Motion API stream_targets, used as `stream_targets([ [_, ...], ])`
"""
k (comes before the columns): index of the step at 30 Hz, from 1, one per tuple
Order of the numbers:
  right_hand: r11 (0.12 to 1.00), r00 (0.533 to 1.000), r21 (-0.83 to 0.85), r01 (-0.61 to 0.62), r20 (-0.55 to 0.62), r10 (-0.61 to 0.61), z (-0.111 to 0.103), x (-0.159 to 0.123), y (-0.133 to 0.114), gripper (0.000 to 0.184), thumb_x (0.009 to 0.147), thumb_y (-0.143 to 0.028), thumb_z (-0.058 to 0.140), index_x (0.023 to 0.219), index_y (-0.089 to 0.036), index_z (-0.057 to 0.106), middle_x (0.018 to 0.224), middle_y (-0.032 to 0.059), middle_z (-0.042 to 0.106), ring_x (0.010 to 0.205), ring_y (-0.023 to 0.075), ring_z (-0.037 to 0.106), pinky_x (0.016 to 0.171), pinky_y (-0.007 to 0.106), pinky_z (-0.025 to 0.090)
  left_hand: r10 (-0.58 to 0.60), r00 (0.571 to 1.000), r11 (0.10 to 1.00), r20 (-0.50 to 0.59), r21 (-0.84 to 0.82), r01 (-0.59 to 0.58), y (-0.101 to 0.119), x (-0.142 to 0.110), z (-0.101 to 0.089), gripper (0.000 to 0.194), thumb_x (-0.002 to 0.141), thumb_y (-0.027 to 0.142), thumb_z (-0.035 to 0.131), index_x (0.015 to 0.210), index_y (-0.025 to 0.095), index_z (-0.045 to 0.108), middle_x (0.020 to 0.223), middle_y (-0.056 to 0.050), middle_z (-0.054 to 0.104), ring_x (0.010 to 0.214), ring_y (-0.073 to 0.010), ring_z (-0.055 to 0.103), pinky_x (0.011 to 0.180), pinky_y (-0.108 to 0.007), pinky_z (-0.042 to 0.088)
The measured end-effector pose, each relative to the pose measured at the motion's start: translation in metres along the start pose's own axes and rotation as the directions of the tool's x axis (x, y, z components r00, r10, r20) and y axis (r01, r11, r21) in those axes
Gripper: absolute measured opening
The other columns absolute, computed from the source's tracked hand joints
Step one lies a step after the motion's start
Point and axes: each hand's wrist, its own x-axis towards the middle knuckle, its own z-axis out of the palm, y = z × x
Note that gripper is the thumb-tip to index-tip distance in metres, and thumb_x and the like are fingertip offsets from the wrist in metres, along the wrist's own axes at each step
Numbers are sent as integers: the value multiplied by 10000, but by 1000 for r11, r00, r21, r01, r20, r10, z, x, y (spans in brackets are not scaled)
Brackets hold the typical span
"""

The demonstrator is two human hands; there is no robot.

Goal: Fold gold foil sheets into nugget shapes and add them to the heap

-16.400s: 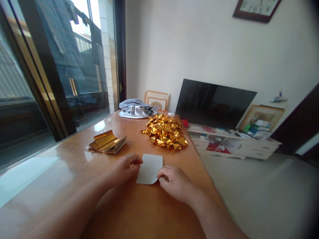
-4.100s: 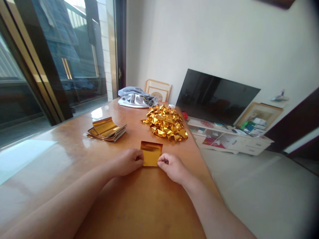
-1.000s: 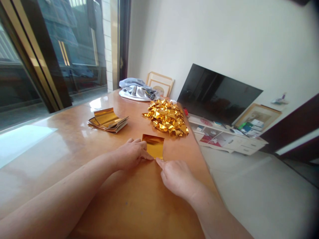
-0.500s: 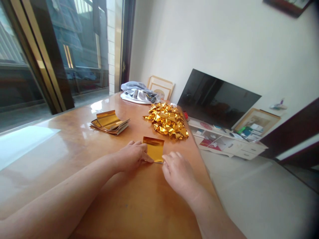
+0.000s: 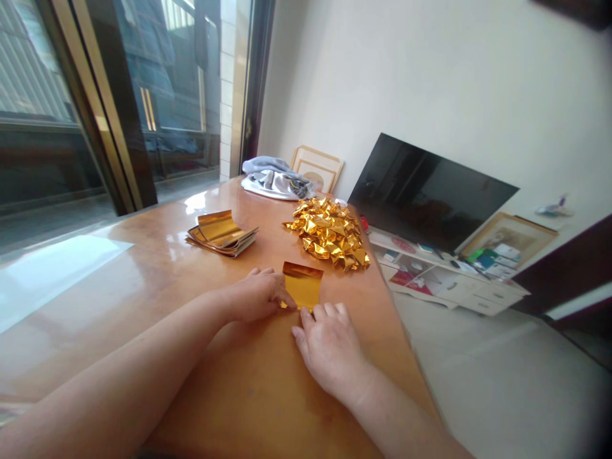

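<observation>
A small square of gold foil [image 5: 303, 286] lies on the wooden table, its gold side up, with a dark crease-like band along its top edge. My left hand [image 5: 257, 295] rests against its lower left corner, the fingertips on the foil. My right hand [image 5: 329, 352] lies flat just below the sheet, fingers spread a little, the tips at its lower edge. Part of that lower edge is hidden by my fingers.
A stack of gold foil sheets [image 5: 220, 233] lies to the left of a heap of crumpled gold foil pieces [image 5: 327, 234]. Behind them sits a grey cloth bundle [image 5: 275, 180]. Past the table's right edge [image 5: 382, 299] stand a black television screen [image 5: 430, 191] and a white cabinet [image 5: 430, 280].
My right hand has slid left, from beside the foil to its lower edge. Earlier the sheet showed its white side; now gold faces up. The view has shifted slightly.
</observation>
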Motion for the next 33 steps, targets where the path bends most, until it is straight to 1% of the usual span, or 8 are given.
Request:
stream_targets([
  [3,1000,1000,-7,-7,-1,7,-1,-1,-3,418,1022,-478,458,1256,-199,664,1041,139,692,1016,305,567,872,439,327,-29,1000,999,5,-25,29,-5,-1,-2,403,863,173,584,1065,466,772,1066,-1,690,1008,-232,563,878,-343,346],
  [6,1000,1000,-17,-5,-6,5,-2,0,-4,461,1017,-541,436,1306,-245,639,1034,134,691,1002,308,570,851,437,320,-41,999,998,5,-43,41,-10,-2,-2,323,873,219,610,1024,440,789,1029,1,713,1016,-238,572,883,-339,345],
  [10,1000,1000,-27,0,-6,0,-4,1,-5,483,1016,-575,406,1297,-265,646,1012,132,689,980,301,577,847,433,311,-48,999,996,-6,-82,47,-15,-2,-1,267,876,251,622,994,413,799,999,5,732,1026,-233,589,868,-329,348],
  [15,999,1000,-45,13,15,-12,-9,2,-5,529,1009,-615,370,1277,-258,653,1031,144,693,982,307,588,851,435,312,-61,998,991,6,-117,61,-18,-1,-1,259,854,274,620,998,384,804,981,10,755,989,-217,624,883,-330,368],
  [19,996,997,-68,49,71,-44,-14,3,-6,574,1000,-634,368,1324,-236,625,1056,164,700,1008,321,598,877,449,315,-99,995,985,19,-138,101,-19,1,-1,278,810,256,620,980,368,810,992,17,773,980,-226,646,915,-347,383],
  [22,994,992,-85,63,114,-53,-16,5,-7,584,998,-626,380,1340,-213,612,1065,176,704,1019,326,604,907,459,314,-116,993,979,34,-166,120,-20,3,-1,301,785,230,605,954,368,812,941,38,787,940,-218,666,920,-356,392],
  [27,992,986,-102,78,155,-62,-17,8,-8,590,996,-624,386,1325,-192,616,1104,192,702,1050,331,607,954,474,305,-104,994,970,39,-216,110,-21,4,1,310,764,219,605,931,381,811,928,62,799,955,-214,680,948,-357,395],
  [33,991,983,-118,66,177,-45,-19,8,-10,626,990,-642,367,1378,-197,576,1116,195,700,1059,347,613,941,481,332,-116,993,967,26,-227,119,-22,4,2,300,748,232,617,928,369,813,916,47,798,952,-225,679,984,-385,396],
])
